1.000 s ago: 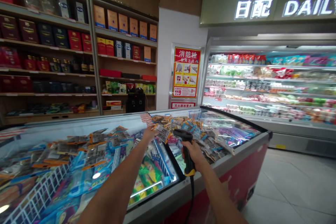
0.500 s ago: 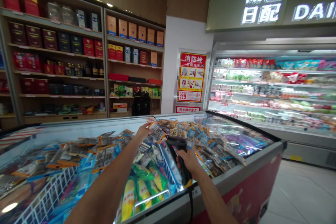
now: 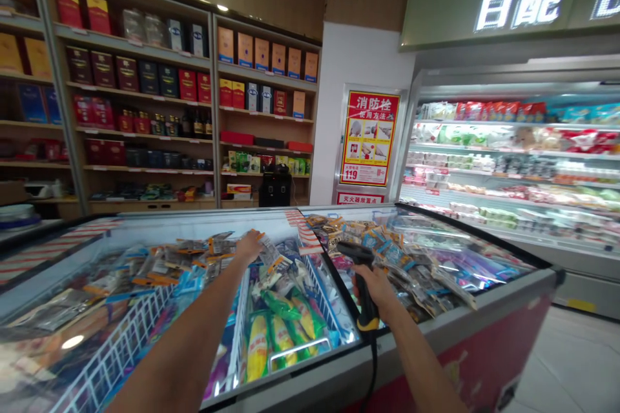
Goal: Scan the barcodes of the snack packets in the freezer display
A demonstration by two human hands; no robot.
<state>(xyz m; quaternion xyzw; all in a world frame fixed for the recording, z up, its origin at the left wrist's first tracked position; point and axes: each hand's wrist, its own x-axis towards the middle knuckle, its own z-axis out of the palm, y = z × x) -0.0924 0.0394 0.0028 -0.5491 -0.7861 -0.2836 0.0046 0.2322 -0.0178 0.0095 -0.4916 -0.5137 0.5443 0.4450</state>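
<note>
My left hand (image 3: 249, 246) reaches over the glass-topped freezer, fingers closed at the edge of a clear snack packet (image 3: 272, 254) with orange trim. Part of the grip is hidden behind the hand. In my right hand (image 3: 374, 285) is a black and yellow barcode scanner (image 3: 367, 300), its head pointing left and its cable hanging down past the freezer's front edge. Similar orange-edged packets (image 3: 162, 263) lie to the left of my left hand. Below it, green and yellow corn-shaped packs (image 3: 281, 335) sit inside a white wire basket (image 3: 237, 335).
The freezer's grey front rim (image 3: 426, 329) runs below my right forearm. More packets (image 3: 387, 251) are piled on the right side. Behind stand shelves of boxed goods (image 3: 188, 85), a red fire-hydrant poster (image 3: 371, 139) and a lit chilled display (image 3: 513, 155).
The view has turned slightly left. My left hand has moved left with the packet, away from the scanner. My right hand still grips the scanner.
</note>
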